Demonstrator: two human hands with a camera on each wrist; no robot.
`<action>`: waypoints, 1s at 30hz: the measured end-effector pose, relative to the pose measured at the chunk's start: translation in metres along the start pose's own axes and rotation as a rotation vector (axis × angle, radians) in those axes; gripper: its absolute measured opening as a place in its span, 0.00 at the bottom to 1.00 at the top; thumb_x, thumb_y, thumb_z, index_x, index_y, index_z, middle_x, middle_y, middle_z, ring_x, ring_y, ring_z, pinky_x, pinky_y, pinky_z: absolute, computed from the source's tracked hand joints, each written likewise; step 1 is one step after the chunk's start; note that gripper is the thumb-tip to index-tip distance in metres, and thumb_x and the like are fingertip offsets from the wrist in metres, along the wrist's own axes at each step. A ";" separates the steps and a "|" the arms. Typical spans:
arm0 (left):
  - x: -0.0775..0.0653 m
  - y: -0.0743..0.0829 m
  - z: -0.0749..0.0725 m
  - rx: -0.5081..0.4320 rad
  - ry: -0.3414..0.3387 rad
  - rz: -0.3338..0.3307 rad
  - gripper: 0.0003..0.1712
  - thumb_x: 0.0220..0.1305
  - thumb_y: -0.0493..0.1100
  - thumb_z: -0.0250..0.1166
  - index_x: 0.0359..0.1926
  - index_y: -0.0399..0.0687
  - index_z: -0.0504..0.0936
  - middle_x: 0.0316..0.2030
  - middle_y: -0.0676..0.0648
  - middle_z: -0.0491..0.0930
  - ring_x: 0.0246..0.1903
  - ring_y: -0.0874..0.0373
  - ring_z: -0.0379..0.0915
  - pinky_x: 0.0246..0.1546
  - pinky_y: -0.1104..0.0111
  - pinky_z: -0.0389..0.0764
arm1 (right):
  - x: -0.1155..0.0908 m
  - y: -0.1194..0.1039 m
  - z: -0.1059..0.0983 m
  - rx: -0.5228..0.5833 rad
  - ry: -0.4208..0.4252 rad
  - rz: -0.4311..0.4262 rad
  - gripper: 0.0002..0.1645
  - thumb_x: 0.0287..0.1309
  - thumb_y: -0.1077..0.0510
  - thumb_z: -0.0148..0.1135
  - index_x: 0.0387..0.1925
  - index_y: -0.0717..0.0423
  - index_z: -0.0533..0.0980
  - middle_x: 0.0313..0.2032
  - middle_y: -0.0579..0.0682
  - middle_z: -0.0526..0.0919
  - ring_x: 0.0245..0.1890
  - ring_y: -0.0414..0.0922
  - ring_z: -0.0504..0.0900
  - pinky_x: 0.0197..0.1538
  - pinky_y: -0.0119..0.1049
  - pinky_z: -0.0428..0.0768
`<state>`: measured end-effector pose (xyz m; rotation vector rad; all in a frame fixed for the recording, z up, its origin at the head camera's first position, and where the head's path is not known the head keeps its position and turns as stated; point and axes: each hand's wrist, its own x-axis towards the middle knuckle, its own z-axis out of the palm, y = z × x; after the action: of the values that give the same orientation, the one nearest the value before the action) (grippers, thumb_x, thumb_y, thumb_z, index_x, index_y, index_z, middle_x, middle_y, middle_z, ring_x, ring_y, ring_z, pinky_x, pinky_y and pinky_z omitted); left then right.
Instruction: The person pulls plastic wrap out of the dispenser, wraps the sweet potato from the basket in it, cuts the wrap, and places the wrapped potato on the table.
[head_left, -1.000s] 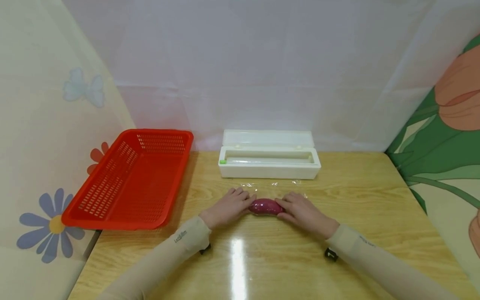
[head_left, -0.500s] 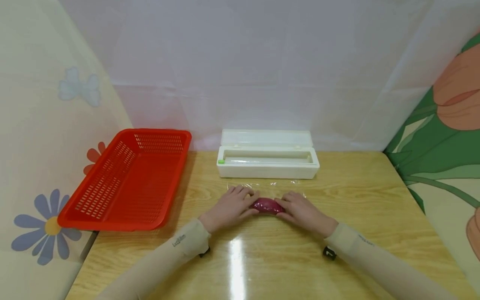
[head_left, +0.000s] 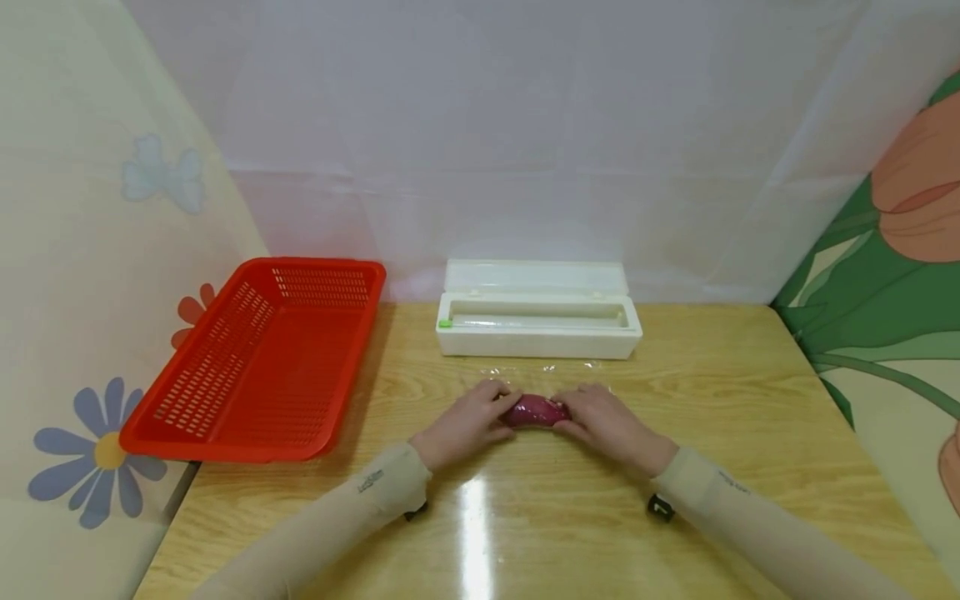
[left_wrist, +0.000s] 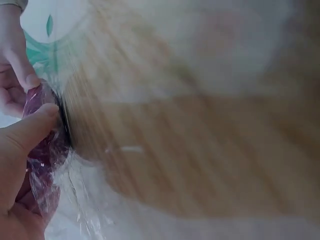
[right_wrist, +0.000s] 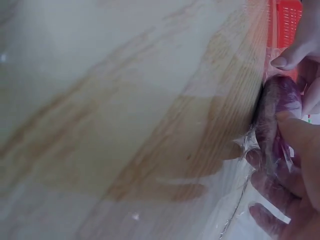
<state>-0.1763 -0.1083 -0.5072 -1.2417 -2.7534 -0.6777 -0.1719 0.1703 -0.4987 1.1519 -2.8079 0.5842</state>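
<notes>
A purple-red, tapered vegetable point(head_left: 536, 411) lies across the table in glossy cling film point(left_wrist: 80, 200). My left hand point(head_left: 465, 423) holds its left end, with the thumb pressed along the near side in the left wrist view. At the other end my right hand point(head_left: 611, 425) grips it between thumb and fingers. Wrinkled film gathers under the right fingers in the right wrist view, where the vegetable point(right_wrist: 272, 110) shows through the wrap. A flat stretch of film point(head_left: 550, 367) extends beyond the hands, its edge marked by small glints.
Behind the hands stands a white cling film box point(head_left: 538, 343), lid raised, a roll inside and a green slider point(head_left: 446, 323) at its left. A red plastic basket point(head_left: 300, 375) sits at the left of the wooden table point(head_left: 712, 358). A white cloth hangs behind.
My left hand's fingers reached out over the film, then drew back in against the vegetable, the hand moving slightly right. My right hand stays at the right end with little change.
</notes>
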 end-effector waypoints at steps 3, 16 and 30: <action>0.002 0.000 0.002 0.021 0.017 0.013 0.39 0.65 0.49 0.75 0.72 0.39 0.74 0.53 0.44 0.76 0.52 0.52 0.72 0.56 0.60 0.80 | -0.001 0.002 0.001 -0.032 0.017 -0.011 0.23 0.68 0.48 0.68 0.57 0.57 0.82 0.44 0.49 0.87 0.45 0.47 0.82 0.54 0.48 0.80; 0.010 -0.002 0.002 -0.021 -0.046 -0.078 0.36 0.68 0.46 0.72 0.72 0.37 0.72 0.52 0.43 0.74 0.51 0.53 0.71 0.57 0.63 0.80 | -0.003 0.004 0.004 -0.069 0.049 -0.044 0.32 0.64 0.52 0.73 0.65 0.63 0.77 0.40 0.49 0.81 0.41 0.46 0.78 0.50 0.45 0.80; 0.001 0.002 0.002 -0.029 -0.037 -0.105 0.38 0.67 0.49 0.73 0.72 0.38 0.74 0.52 0.43 0.77 0.51 0.53 0.74 0.56 0.60 0.81 | -0.008 0.001 0.001 0.001 0.024 -0.043 0.25 0.66 0.51 0.71 0.58 0.60 0.80 0.45 0.50 0.84 0.45 0.48 0.82 0.56 0.50 0.81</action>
<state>-0.1749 -0.1060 -0.5078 -1.1324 -2.8660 -0.7128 -0.1673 0.1760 -0.5012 1.1940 -2.7563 0.5917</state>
